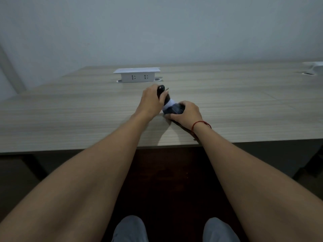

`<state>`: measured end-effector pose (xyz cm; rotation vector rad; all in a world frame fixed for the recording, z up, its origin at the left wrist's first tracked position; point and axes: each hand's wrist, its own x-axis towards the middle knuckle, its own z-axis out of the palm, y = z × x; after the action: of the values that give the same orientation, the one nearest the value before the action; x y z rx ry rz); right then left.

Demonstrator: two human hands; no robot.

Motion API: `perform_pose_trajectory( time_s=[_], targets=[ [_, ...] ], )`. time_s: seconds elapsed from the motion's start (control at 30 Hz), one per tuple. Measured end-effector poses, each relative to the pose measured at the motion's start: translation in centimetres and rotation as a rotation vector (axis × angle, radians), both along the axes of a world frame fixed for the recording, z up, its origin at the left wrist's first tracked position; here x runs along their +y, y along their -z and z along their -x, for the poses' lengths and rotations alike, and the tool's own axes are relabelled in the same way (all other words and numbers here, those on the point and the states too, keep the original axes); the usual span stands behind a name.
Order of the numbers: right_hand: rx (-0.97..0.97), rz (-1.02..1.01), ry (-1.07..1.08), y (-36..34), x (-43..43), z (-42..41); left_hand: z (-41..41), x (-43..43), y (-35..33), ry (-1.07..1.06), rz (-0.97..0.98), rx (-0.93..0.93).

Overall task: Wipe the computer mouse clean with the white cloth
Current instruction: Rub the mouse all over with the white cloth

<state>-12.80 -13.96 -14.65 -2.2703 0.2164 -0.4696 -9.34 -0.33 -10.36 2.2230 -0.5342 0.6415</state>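
A dark computer mouse (pixel 175 110) sits on the wooden desk (pixel 70 112) near its front edge. My right hand (pixel 187 114) is closed over the mouse from the right. A bunched white cloth (pixel 169 103) shows between my two hands, pressed against the far left side of the mouse. My left hand (pixel 151 101) grips a black, rounded, bottle-like object (pixel 161 90), which is tilted with its lower end at the cloth. I cannot tell which hand holds the cloth. My fingers hide most of the mouse.
A white socket box (pixel 137 75) stands on the desk behind my hands. Part of a white object (pixel 312 67) lies at the far right edge by a cable hole. A plain wall rises behind the desk. My knees are below the desk's front edge.
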Motion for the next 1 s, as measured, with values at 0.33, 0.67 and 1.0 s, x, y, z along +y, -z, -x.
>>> perform_pose_trajectory(
  time_s=[0.33,0.67,1.0],
  targets=[
    [-0.023,-0.046,0.000,0.0,-0.3,0.1,-0.2,-0.4,-1.1,-0.064,0.094,0.018],
    [-0.036,-0.002,0.000,-0.1,-0.1,0.3,-1.8,0.6,-0.2,-0.141,-0.097,0.189],
    [-0.027,-0.011,0.001,-0.1,-0.1,0.5,-1.0,-0.1,0.1,-0.142,-0.183,0.245]
  ],
)
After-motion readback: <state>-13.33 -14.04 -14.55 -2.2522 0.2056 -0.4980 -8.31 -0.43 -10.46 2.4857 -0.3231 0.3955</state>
